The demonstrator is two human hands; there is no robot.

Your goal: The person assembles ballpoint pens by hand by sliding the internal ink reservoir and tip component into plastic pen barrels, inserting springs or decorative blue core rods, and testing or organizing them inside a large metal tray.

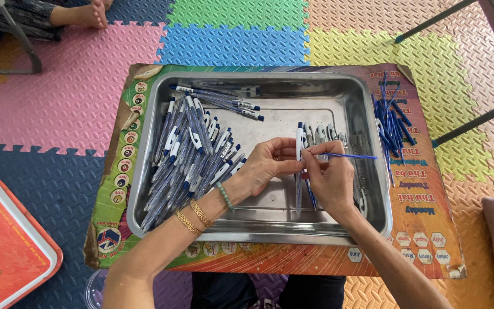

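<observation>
Two hands working over steel tray (144,171): left hand (267,166) fingers pinching pen barrel (299,143), right hand (330,177) fingers pinching blue refill (353,155).

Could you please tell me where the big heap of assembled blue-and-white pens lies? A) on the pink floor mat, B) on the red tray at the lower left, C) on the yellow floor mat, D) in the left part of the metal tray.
D: the heap of assembled pens fills the left part of the metal tray, beside the left hand.

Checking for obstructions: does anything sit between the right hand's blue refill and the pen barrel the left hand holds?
Nothing visible does. The left hand holds the pen barrel upright; the right hand pinches the blue refill right beside it.
</observation>
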